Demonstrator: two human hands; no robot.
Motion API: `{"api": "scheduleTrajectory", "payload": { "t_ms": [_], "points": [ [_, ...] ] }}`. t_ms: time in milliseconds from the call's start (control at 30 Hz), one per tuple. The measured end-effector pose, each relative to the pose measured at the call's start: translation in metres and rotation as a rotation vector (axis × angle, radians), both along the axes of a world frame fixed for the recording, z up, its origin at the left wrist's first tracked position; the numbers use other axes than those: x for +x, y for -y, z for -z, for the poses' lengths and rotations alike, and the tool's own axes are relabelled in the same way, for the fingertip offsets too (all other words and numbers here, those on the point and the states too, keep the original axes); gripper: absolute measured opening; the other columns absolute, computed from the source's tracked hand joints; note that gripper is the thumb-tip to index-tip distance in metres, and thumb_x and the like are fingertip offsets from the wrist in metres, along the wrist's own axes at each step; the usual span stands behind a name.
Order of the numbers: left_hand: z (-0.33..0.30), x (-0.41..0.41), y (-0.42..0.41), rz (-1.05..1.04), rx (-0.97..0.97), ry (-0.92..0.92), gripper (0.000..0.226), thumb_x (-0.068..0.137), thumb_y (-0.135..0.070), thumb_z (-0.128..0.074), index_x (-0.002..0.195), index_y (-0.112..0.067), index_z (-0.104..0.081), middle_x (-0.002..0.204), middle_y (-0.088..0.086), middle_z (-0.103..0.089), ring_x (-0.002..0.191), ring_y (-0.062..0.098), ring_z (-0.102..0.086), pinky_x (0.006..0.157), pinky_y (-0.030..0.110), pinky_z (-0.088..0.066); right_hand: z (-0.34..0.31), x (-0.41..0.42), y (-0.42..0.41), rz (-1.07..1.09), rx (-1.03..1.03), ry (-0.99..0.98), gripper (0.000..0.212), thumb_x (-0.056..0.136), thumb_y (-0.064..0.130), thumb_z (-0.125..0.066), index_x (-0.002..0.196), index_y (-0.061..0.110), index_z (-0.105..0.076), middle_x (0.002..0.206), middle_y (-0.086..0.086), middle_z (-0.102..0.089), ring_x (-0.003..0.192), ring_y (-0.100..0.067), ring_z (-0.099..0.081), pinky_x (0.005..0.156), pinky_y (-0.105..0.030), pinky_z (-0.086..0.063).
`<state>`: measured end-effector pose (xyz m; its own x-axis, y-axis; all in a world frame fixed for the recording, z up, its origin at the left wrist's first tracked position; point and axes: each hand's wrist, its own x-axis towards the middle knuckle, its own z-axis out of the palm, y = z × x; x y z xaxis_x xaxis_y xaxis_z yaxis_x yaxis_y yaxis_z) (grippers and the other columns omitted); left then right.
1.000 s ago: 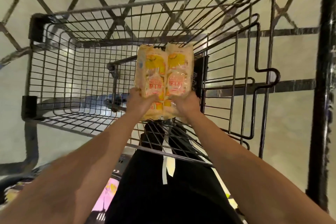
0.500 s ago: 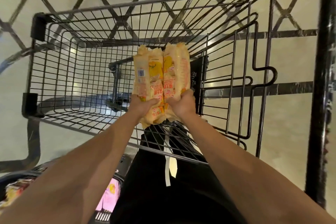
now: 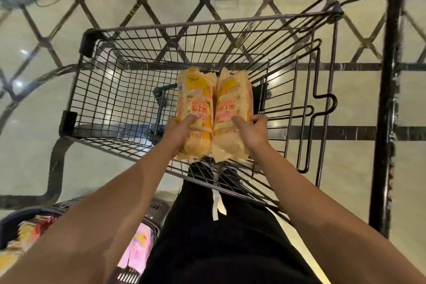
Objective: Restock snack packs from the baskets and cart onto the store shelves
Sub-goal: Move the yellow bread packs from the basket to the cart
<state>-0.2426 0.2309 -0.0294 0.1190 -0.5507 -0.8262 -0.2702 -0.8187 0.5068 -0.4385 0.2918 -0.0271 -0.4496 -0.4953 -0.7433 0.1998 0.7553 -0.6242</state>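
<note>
Both hands hold snack packs above the cart.

Your left hand point(image 3: 178, 130) fingers curl around the left snack pack point(image 3: 197, 108); your right hand point(image 3: 252, 131) fingers curl around the right snack pack point(image 3: 234, 106). The packs touch side by side, over the wire cart point(image 3: 110, 90), toward its near right corner.
</note>
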Motion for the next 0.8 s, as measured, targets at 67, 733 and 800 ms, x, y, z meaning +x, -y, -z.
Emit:
{"api": "scheduleTrajectory", "payload": {
  "t_ms": [67, 733, 800],
  "points": [
    [-0.018, 0.005, -0.003, -0.044, -0.016, -0.032, 0.059, 0.09, -0.039, -0.071, 0.136, -0.011, -0.047, 0.118, 0.011, -0.067, 0.088, 0.025, -0.07, 0.061, 0.032, -0.053, -0.016, -0.006, -0.007, 0.041, -0.041, 0.091, 0.05, 0.09, 0.027, -0.078, 0.121, 0.014, -0.041, 0.114, -0.008, -0.061, 0.1, -0.026, -0.068, 0.089, -0.048, -0.06],
    [-0.14, 0.093, -0.167, -0.601, -0.327, -0.168, 0.023, 0.1, -0.032, -0.055, 0.101, -0.018, -0.074, 0.096, 0.011, -0.079, 0.089, 0.03, -0.077, 0.083, 0.041, -0.058, -0.114, 0.042, -0.031, -0.619, -0.258, 0.321, 0.039, 0.086, 0.027, -0.082, 0.118, 0.02, -0.061, 0.098, -0.002, -0.08, 0.094, -0.028, -0.076, 0.094, -0.056, -0.058],
    [-0.14, 0.111, -0.189, -0.715, -0.346, -0.17, 0.036, 0.086, -0.042, -0.066, 0.107, -0.013, -0.073, 0.101, 0.015, -0.078, 0.093, 0.035, -0.076, 0.093, 0.052, -0.057, -0.119, 0.059, -0.032, -0.697, -0.243, 0.335, 0.035, 0.089, 0.025, -0.079, 0.118, 0.021, -0.06, 0.096, -0.003, -0.08, 0.091, -0.028, -0.076, 0.091, -0.053, -0.059]
  ]
}}
